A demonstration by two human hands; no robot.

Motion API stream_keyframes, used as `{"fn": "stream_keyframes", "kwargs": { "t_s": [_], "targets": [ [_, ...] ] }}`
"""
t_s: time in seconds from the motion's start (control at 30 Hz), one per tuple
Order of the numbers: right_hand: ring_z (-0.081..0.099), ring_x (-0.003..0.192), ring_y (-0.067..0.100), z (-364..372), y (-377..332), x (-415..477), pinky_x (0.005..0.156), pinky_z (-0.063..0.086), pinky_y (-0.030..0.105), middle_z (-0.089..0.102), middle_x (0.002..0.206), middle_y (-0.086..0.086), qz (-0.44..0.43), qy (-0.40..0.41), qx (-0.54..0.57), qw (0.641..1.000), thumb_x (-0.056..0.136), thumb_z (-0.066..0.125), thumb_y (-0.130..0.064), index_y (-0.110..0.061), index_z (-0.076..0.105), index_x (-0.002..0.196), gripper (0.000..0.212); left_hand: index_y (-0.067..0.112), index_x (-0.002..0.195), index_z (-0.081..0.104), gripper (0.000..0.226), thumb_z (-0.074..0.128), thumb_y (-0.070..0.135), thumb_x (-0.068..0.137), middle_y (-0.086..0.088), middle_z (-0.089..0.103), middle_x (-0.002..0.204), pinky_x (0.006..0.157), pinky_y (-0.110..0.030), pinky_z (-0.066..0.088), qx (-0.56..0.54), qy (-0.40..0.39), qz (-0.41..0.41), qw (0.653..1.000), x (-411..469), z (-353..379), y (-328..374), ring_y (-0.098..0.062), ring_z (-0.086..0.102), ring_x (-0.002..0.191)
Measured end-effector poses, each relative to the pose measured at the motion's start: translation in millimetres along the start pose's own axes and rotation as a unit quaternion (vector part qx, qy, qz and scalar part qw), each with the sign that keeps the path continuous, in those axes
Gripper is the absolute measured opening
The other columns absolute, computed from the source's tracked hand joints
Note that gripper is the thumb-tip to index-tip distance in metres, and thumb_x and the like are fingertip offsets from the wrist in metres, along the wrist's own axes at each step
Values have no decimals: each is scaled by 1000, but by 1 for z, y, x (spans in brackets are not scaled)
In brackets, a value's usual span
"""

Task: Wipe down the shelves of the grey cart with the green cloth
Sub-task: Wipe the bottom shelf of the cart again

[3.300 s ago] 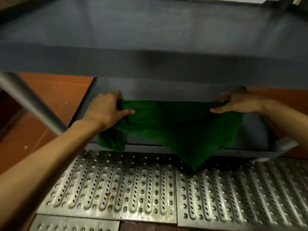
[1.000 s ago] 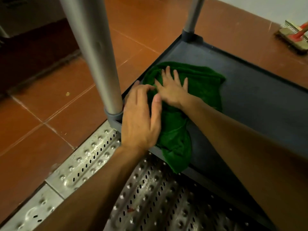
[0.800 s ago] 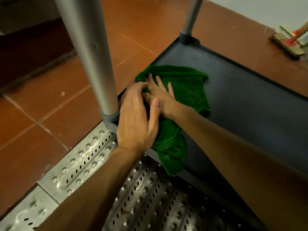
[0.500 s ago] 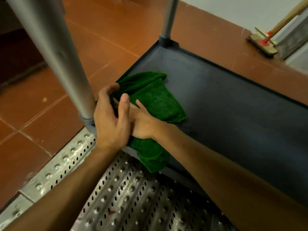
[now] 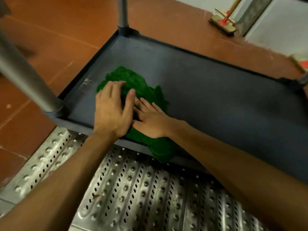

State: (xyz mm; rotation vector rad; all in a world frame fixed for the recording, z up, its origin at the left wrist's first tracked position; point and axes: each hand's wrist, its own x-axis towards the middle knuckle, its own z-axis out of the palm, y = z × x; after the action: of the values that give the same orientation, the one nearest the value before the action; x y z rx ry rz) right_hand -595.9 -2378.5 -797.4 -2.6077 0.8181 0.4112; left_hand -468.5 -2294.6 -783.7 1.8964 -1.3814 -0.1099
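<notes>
Because the left hand (image 5: 113,112) and right hand (image 5: 154,121) only press flat, straight fingers on the green cloth (image 5: 133,80) at the near-left end of the shelf (image 5: 216,97), its tail overhanging the near edge could drag it off.

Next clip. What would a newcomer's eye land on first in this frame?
The bright green cloth, bunched at the left end of the dark grey cart shelf with one corner hanging over the near rim, and the left hand and right hand pressing on it side by side. After that, the shiny perforated metal grate in the foreground.
</notes>
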Motion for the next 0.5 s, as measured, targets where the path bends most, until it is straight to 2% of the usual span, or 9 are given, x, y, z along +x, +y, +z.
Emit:
{"fn": "stream_keyframes", "kwargs": {
  "t_s": [0.13, 0.3, 0.4, 0.5],
  "targets": [
    [-22, 149, 12, 8, 43, -41, 120, -10, 42, -26, 162, -8, 35, 0, -3, 999, 98, 19, -58, -34, -18, 154, 71, 7, 138, 53, 58, 32, 48, 102, -13, 55, 136, 112, -53, 33, 31, -76, 23, 996, -21, 20, 21, -31, 48, 131],
    [-27, 142, 1, 20, 110, -107, 115, -16, 34, -36, 150, -22, 110, 6, 2, 994, 99, 16, -56, -45, -26, 147, 65, 9, 138, 53, 60, 32, 53, 102, -12, 55, 136, 114, -49, 33, 54, -99, -8, 994, -25, 16, 21, -29, 47, 128],
    [-20, 147, 8, 24, 151, -150, 119, -10, 36, -32, 156, -14, 181, 17, -1, 983, 104, 22, -48, -42, -28, 144, 64, 10, 138, 53, 58, 32, 52, 105, -11, 55, 134, 114, -46, 34, 77, -109, -3, 991, -26, 16, 24, -28, 47, 127],
    [-13, 152, 17, 33, 190, -203, 121, -1, 40, -29, 159, -5, 267, 22, -39, 963, 103, 21, -50, -32, -32, 140, 67, 10, 139, 52, 61, 32, 55, 102, -12, 55, 136, 115, -47, 33, 89, -124, 2, 988, -23, 18, 26, -29, 47, 128]
  ]
}}
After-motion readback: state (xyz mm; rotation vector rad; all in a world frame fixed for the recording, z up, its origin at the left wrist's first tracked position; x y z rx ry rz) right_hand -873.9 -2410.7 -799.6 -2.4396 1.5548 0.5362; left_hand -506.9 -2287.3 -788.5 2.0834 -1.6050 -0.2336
